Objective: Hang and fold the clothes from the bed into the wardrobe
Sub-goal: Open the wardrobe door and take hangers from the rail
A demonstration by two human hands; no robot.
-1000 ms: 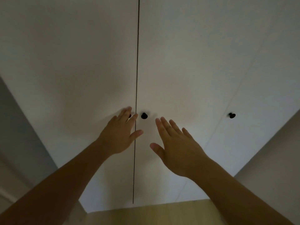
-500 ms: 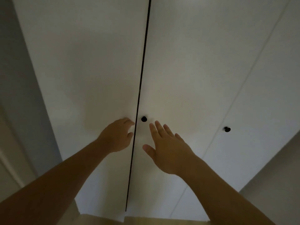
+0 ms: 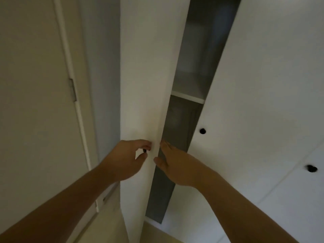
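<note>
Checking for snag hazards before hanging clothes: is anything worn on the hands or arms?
No. The left hand and right hand show no gloves, rings or watch. The left forearm and right forearm are uncovered to the frame edge, with no sleeves in view.

1. A pale beige room door (image 3: pixel 35 102) fills the left side, seen steeply from below, flat and plain.
2. A narrow raised frame (image 3: pixel 64 50) runs slantwise along the right edge of that door from the top of the view down towards the floor; a small metal hinge (image 3: pixel 72 89) sits on it about a third of the way down.
3. Between the frame and the left side of the white wardrobe (image 3: pixel 263 85) stands a tall strip of grey-blue wall (image 3: pixel 103 67).
4. A patch of pale tan floor (image 3: pixel 108 230) shows at the bottom edge, at the foot of the wardrobe.
5. The light is dim and soft, warmer on the door and cooler on the wall.
</note>
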